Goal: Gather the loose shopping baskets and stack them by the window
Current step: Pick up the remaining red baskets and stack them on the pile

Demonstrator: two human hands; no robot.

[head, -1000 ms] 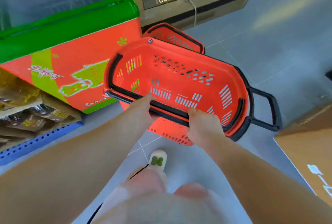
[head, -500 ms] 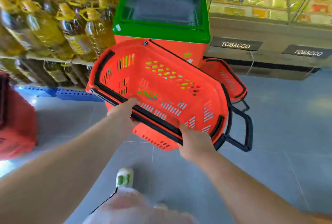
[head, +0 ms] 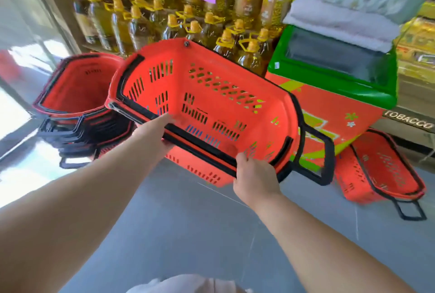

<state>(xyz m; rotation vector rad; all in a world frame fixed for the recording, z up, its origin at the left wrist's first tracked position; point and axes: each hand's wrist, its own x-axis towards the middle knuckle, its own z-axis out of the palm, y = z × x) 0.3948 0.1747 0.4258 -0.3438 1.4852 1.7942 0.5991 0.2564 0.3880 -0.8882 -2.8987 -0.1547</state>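
Note:
I hold a red shopping basket [head: 207, 104] with black trim in the air, tilted with its opening toward me. My left hand [head: 153, 132] grips its near rim at the left, and my right hand [head: 255, 177] grips the same rim at the right. To the left, by the bright window [head: 16, 41], stands a stack of several nested red baskets [head: 77, 95] on the floor. One loose red basket [head: 381, 168] lies tilted on the floor at the right, against the freezer's base.
A green-topped red chest freezer [head: 339, 95] stands right behind the held basket, with folded cloth on its lid. Shelves of yellow oil bottles [head: 164, 22] fill the back. A TOBACCO counter [head: 409, 123] sits at far right. Grey tiled floor [head: 188, 234] lies below.
I have turned left with the basket held in both hands. The basket stack and window have come into view at the left, and the freezer has shifted to the right.

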